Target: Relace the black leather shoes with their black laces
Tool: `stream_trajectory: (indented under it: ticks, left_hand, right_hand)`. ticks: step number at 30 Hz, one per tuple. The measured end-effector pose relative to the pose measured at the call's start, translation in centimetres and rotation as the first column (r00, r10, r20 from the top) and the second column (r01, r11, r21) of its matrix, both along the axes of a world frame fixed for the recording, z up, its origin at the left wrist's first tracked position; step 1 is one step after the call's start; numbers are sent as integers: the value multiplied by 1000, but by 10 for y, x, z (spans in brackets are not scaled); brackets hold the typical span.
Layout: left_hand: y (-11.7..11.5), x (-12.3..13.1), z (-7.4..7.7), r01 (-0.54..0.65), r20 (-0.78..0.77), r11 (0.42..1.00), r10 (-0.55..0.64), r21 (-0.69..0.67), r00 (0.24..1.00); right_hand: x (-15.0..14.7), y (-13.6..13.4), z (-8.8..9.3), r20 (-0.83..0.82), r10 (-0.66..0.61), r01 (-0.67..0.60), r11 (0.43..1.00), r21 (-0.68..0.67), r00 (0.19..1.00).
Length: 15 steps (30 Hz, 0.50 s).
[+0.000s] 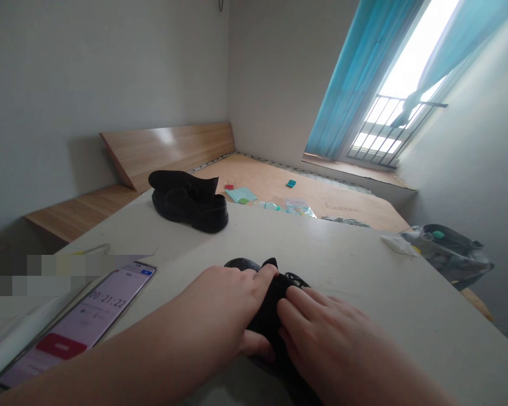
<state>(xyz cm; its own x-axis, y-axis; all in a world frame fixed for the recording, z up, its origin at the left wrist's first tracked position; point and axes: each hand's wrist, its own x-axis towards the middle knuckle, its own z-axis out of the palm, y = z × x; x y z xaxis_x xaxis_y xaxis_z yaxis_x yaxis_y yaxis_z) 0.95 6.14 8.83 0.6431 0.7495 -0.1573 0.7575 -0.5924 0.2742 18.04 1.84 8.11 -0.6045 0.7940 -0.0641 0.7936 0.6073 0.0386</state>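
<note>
A black shoe [266,307] lies on the white table [364,282] right in front of me, mostly hidden under my hands. My left hand [231,301] is wrapped around its upper from the left, fingers and thumb closed on the dark material. My right hand [322,332] presses on the shoe from the right, its fingers pinching the same upper. A second black shoe [189,201] stands alone further back on the table, near the far edge.
A phone [82,318] showing a running timer lies at the table's left front. A crumpled white tissue [398,243] sits near the right edge, beside a bin [451,254]. Beyond the table is a wooden bed platform [313,194] with small items.
</note>
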Motion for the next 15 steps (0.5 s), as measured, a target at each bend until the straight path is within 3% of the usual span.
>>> stream_trajectory:
  ticks: [7, 10, 15]
  left_hand:
    - [-2, 2, 4, -19, -29, 998, 17, -65, 999]
    - [-1, 2, 8, -22, -31, 998, 20, -64, 999]
    - [-1, 1, 10, -21, -11, 996, 20, -82, 1000]
  right_hand:
    - [-3, 3, -7, 202, 15, 45, 957, -286, 979]
    - [-4, 4, -2, 202, -24, 98, 927, -363, 979]
    - [2, 10, 6, 111, 0, 52, 883, -466, 994]
